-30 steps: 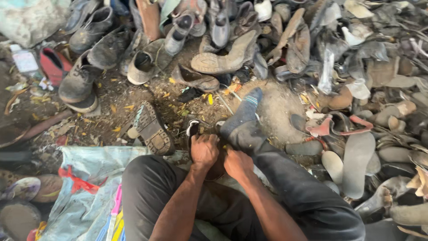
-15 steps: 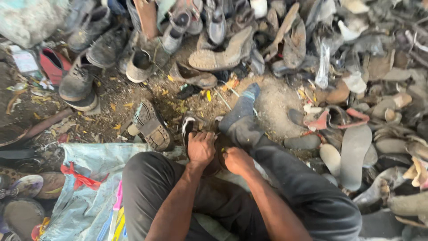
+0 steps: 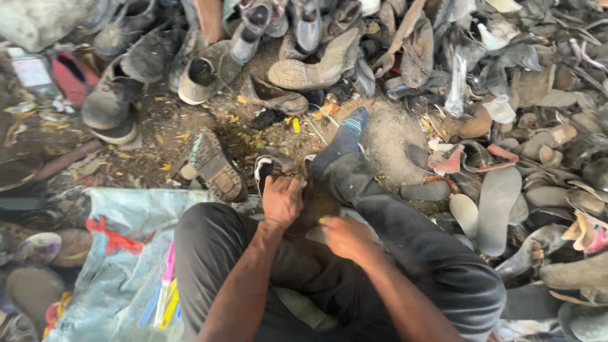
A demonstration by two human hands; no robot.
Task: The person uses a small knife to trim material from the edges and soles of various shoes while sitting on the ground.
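Note:
I sit on the ground with a dark worn shoe (image 3: 310,201) held over my lap between my knees. My left hand (image 3: 282,199) is clamped over its upper, close to the white-edged toe end (image 3: 261,170). Just right of the shoe, my right hand (image 3: 345,237) is closed, and a small yellowish bit shows at its fingertips; I cannot tell what it is. My right leg in dark trousers (image 3: 405,234) stretches forward and ends in a dark sock with pale stripes (image 3: 349,130).
A loose shoe lies sole-up (image 3: 215,166) left of my hands. Heaps of old shoes (image 3: 304,63) fill the back, and soles and insoles (image 3: 497,206) the right. A blue-grey sack with a red mark (image 3: 126,221) lies at my left knee, on littered bare dirt (image 3: 386,136).
My hands and the shoe have drawn a little closer to my body. My right hand has shifted lower and to the right of the shoe. The view has tilted slightly downward.

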